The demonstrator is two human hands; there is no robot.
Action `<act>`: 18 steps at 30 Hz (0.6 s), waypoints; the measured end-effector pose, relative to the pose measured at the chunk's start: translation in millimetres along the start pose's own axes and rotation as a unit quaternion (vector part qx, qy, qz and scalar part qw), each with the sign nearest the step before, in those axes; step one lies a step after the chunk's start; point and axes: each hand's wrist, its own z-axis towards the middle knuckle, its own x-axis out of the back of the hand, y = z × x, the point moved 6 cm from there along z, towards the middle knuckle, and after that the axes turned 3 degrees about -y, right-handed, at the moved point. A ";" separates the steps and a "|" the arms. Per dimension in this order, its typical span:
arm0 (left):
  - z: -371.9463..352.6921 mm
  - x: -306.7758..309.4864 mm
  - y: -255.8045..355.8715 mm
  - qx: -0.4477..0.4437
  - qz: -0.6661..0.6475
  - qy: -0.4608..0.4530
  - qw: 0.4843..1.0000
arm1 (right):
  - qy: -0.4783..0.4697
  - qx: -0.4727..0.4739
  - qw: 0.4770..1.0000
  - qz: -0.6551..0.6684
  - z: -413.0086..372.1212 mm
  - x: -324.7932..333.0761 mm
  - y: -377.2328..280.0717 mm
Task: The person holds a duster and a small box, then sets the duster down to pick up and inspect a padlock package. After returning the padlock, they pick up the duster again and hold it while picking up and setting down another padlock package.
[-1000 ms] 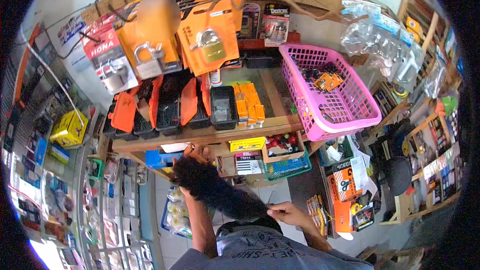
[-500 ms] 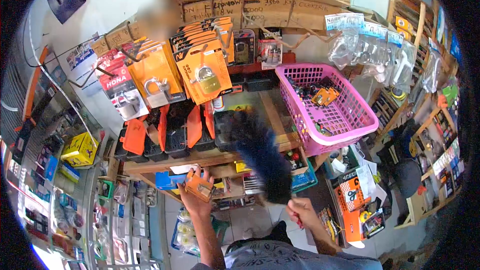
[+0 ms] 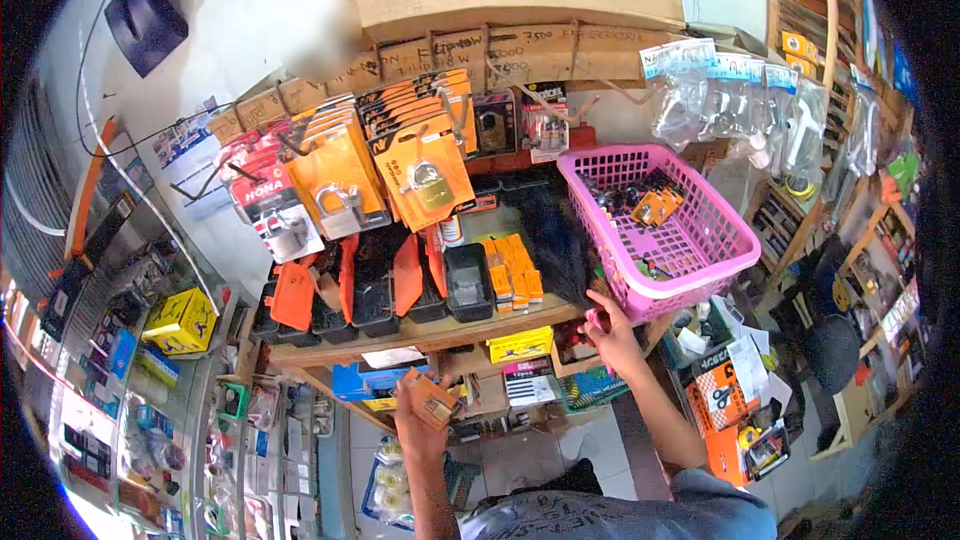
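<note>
My left hand (image 3: 422, 420) is closed on a small orange packet (image 3: 434, 401), held in front of the lower shelf. My right hand (image 3: 612, 340) grips the pinkish-red handle of a feather duster (image 3: 548, 240). The duster's dark, blurred bristles lie over the upper shelf, between a group of small orange boxes (image 3: 513, 272) and a pink plastic basket (image 3: 655, 285). Small dark items and an orange packet lie inside the basket. Left of the orange boxes stands a black bin (image 3: 468, 285).
Carded padlocks (image 3: 425, 180) hang on hooks above black bins with orange flaps (image 3: 292, 297). Bagged fittings (image 3: 720, 100) hang at the right. Below the wooden shelf edge (image 3: 420, 342) sits a yellow box (image 3: 520, 344). A glass display case (image 3: 180, 410) stands on the left.
The duster has swung up and away from me onto the shelf beside the basket, uncovering the orange boxes. My right hand moved forward; my left hand shifted slightly right and down with the packet.
</note>
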 end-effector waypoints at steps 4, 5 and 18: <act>0.5 9.0 1.6 -0.007 -0.007 0.029 1.000 | 0.041 0.112 0.963 -0.243 -13.9 -1.6 -34.1; 0.2 5.8 3.1 -0.009 -0.008 0.028 1.000 | 0.053 0.129 0.954 -0.267 -20.9 -2.8 -42.2; -9.6 -171.8 20.3 -0.049 0.163 -0.238 0.956 | -0.228 0.126 0.964 -0.047 -63.2 -105.2 -146.3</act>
